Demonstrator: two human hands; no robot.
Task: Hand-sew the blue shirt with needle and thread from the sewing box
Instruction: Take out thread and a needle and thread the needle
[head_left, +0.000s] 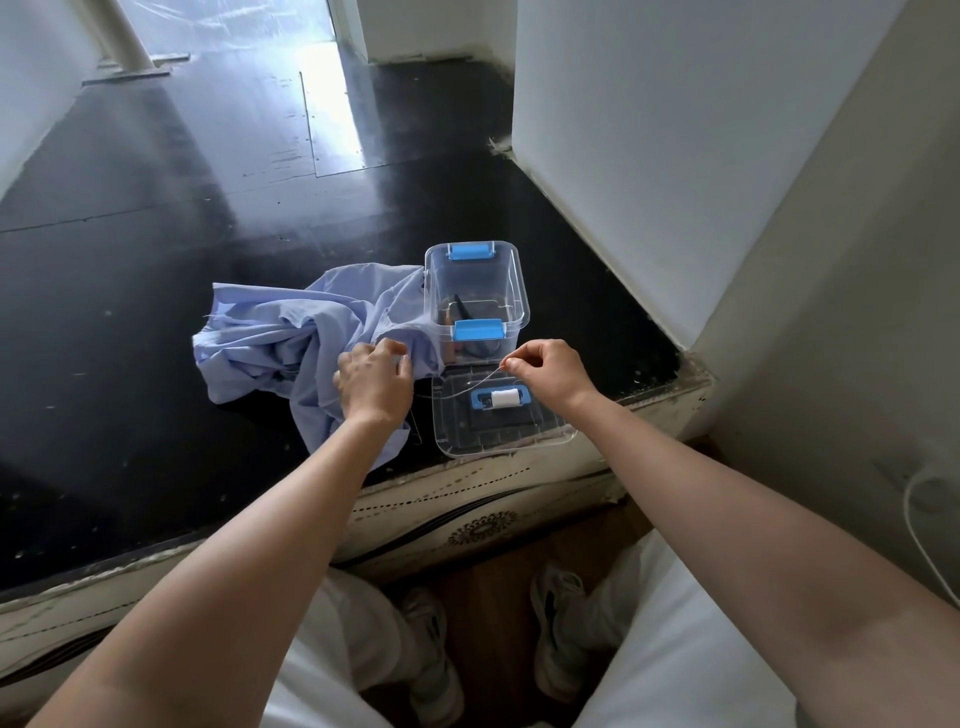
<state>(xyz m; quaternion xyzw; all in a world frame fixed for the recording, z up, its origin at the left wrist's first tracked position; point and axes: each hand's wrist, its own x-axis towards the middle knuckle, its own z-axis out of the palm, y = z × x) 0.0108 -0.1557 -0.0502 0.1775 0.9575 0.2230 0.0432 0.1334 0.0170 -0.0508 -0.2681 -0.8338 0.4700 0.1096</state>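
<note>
On the black table (156, 364) a crumpled light-blue shirt (270, 332) is lying, its right edge touching the clear plastic sewing box with blue latches (475, 291). The left hand (371, 382) is gripping the shirt fabric, fingers curled. The right hand (548, 371) is pinching a thin pale thread (480, 378) above the clear box lid (498, 436). The thread's long axis is running down-left toward the shirt. Needle: cannot tell. A white thread spool (503, 399) is resting on the lid.

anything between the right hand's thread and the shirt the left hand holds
Nothing visible. Free gap between the right hand pinching thread and the left hand gripping the blue shirt; the sewing box sits just behind.
</note>
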